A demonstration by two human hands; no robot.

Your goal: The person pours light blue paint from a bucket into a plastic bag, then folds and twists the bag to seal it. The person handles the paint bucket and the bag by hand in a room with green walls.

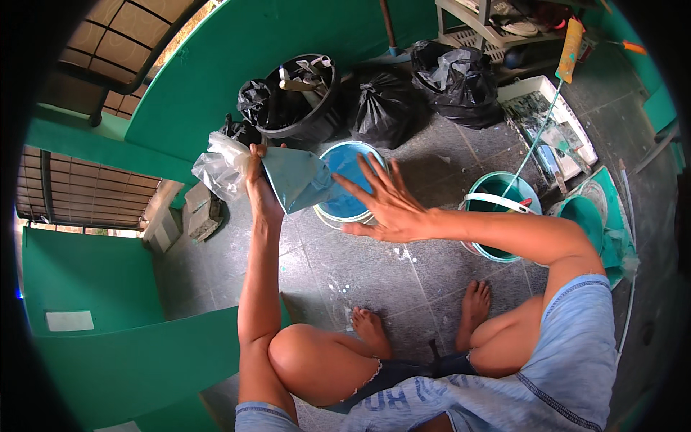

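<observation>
Clear plastic point(220, 164) bunches at the left, beside the person's left hand point(261, 189), whose fingers are curled, gripping a blue plastic bag point(294, 176). The bag's narrow end points right, over a bucket point(332, 219) of blue paint point(346, 168) on the grey tiled floor point(374, 277). The right hand point(399, 212) spreads its fingers open above the bucket; whether a fingertip touches the bag, I cannot tell. Farther right stands a green-stained bucket point(494, 253) with a white handle point(497, 199).
</observation>
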